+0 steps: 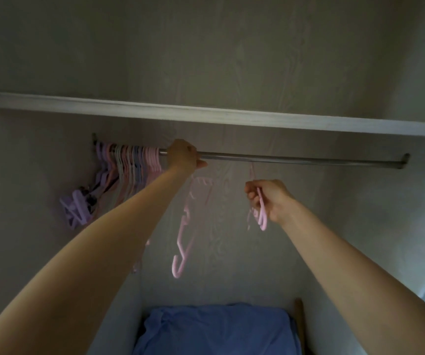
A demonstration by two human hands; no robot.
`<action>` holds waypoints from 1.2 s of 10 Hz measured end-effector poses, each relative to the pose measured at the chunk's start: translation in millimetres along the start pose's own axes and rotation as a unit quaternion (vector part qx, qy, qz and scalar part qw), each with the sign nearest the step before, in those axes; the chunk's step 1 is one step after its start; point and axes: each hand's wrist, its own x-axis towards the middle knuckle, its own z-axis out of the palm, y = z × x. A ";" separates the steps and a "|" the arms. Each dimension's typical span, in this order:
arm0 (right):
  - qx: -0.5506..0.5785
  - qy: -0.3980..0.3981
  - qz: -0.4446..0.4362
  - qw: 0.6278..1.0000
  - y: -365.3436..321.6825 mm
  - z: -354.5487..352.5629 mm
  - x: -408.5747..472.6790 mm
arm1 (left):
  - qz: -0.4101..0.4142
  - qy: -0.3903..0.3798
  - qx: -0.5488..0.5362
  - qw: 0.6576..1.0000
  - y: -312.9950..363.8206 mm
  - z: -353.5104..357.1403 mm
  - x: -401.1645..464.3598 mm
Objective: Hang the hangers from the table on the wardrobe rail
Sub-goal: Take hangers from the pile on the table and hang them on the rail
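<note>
The left hand (pixel 182 155) curled over the rail (pixel 296 159), a pink hanger (pixel 185 226) blurred below it; the right hand (pixel 267 198) pinched another hanger (pixel 262 213) just under the rail's bare stretch, beside hung hangers (pixel 129 162)

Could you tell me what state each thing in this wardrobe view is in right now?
Rail: mounted under the shelf, bare on its right part.
Bunch of hangers: hung, crowded at the rail's left end.
Pink hanger: held below the rail, not hung.
Blurred pink hanger: dangling below the left hand.
Left hand: curled at the rail.
Right hand: grips the pink hanger.
Blue cloth: lying at the bottom.
</note>
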 end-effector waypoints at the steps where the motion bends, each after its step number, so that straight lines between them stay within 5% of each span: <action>1: 0.017 -0.013 0.018 1.000 -1.1 7.8 7.3 | 0.046 0.027 0.004 0.999 -11.7 0.6 38.7; 4: 0.045 -0.007 0.023 0.999 -6.1 29.1 25.4 | 0.114 0.065 0.231 0.964 -25.5 8.2 55.6; 6: 0.027 -0.025 0.039 0.999 -7.7 39.9 31.6 | 0.169 -0.022 0.367 0.915 -35.7 3.8 69.4; 7: 0.028 -0.028 0.034 0.999 -8.5 43.7 31.7 | 0.247 -0.049 0.427 0.868 -45.4 -2.4 70.2; 8: 0.027 -0.034 0.031 0.999 -7.3 47.0 33.4 | 0.393 -0.001 0.435 0.810 -56.1 -11.7 65.6; 9: 0.013 -0.038 0.035 0.999 -5.1 48.7 35.3 | 0.454 0.043 0.504 0.733 -65.0 -19.2 63.4; 10: -0.021 -0.044 0.041 0.998 -4.3 51.7 35.0 | 0.425 0.080 0.542 0.720 -64.6 -26.8 62.8; 12: -0.032 -0.051 0.037 0.998 -5.4 54.0 35.6 | 0.294 0.101 0.555 0.772 -69.7 -54.6 64.6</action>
